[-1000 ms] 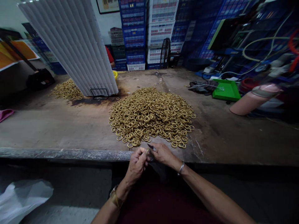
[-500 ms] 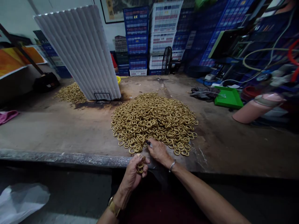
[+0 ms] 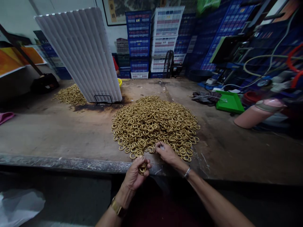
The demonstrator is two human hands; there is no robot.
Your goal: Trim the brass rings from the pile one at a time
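Note:
A broad heap of brass-coloured rings (image 3: pixel 153 119) lies on the table in front of me. My left hand (image 3: pixel 136 173) is curled at the table's front edge, closed around several brass rings (image 3: pixel 142 169), which show between thumb and fingers. To its right, my right hand (image 3: pixel 167 154) rests at the near edge of the heap, fingers drawn together in a pinch. A small greyish patch shows at those fingers; whether they grip a ring cannot be made out.
A tall ribbed grey panel (image 3: pixel 82 53) stands on the table (image 3: pixel 47 132), partly hiding a second ring pile (image 3: pixel 71 94). Rightward are a green tray (image 3: pixel 229 102), a pink bottle (image 3: pixel 258 113) and a dark cloth (image 3: pixel 204 97). Stacked crates (image 3: pixel 138 41) stand behind. A person's red sleeve (image 3: pixel 115 64) shows beside the panel.
My right hand has shifted right along the heap's near edge, and the dark piece earlier seen at its fingertips is less visible. My left hand keeps its rings, nearly in place.

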